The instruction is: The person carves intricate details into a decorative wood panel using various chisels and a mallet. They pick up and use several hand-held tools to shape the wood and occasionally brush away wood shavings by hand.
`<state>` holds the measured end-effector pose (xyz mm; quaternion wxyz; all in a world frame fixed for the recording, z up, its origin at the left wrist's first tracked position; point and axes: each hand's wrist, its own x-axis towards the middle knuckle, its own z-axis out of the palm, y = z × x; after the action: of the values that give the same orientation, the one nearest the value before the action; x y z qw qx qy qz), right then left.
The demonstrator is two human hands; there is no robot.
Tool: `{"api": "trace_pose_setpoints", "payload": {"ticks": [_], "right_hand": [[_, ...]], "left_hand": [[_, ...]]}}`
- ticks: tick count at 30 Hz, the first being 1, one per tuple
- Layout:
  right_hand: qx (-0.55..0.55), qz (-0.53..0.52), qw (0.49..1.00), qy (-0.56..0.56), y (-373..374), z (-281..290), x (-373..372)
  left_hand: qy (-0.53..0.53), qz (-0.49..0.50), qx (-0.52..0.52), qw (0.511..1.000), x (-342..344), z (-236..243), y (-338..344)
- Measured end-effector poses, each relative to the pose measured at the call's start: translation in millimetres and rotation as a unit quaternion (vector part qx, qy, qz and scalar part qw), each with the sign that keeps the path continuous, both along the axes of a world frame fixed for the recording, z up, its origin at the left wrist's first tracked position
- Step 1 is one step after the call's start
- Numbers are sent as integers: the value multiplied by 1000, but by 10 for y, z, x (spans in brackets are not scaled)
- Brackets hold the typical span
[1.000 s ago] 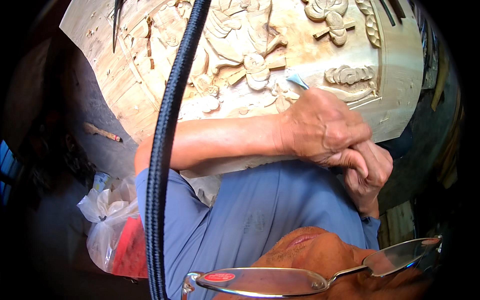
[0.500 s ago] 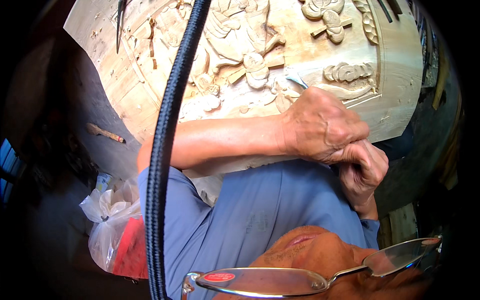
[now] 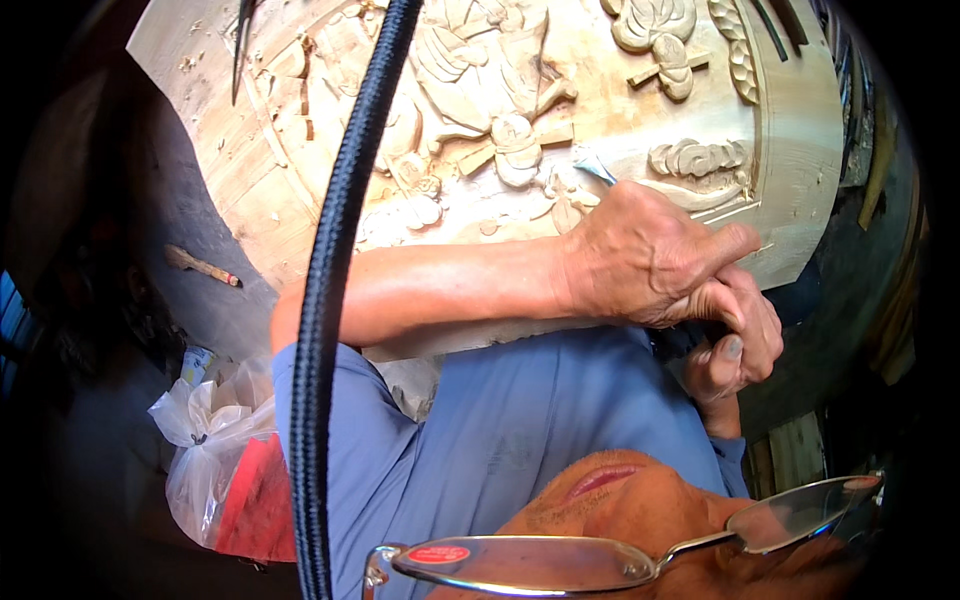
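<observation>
My left hand [image 3: 640,250] is closed around a carving chisel [image 3: 597,170], whose narrow metal blade sticks out past the knuckles. The blade's tip lies on a pale carved wooden panel [image 3: 800,190], just left of a scalloped relief [image 3: 697,157]. My right hand [image 3: 735,335] is closed behind the left one, its fingers curled where the chisel's back end lies. The handle itself is hidden by both hands. My left forearm stretches across the panel's near edge.
A thin dark tool [image 3: 240,50] lies on the panel's far left. Below it, a wooden-handled piece [image 3: 203,265] rests on the floor. A clear plastic bag [image 3: 205,450] and something red [image 3: 262,505] are at lower left. A black braided cable [image 3: 335,240] crosses the view.
My right hand has shifted slightly, and its thumb now shows lower down. The left thumb side has lifted a little to the right. The blade remains near the same spot.
</observation>
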<state>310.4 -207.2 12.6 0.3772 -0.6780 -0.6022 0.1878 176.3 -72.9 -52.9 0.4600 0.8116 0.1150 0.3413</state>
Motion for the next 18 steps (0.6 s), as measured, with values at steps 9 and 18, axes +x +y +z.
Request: {"api": "trace_pose_setpoints", "payload": {"ticks": [9,18], "right_hand": [[24,35,999,-30,90,57,-130],[13,65,996,-55,79,23,-79]], "left_hand": [[12,15,4,1000,-37,44,24],[-19,-51,42,998,-52,-4,70]]}}
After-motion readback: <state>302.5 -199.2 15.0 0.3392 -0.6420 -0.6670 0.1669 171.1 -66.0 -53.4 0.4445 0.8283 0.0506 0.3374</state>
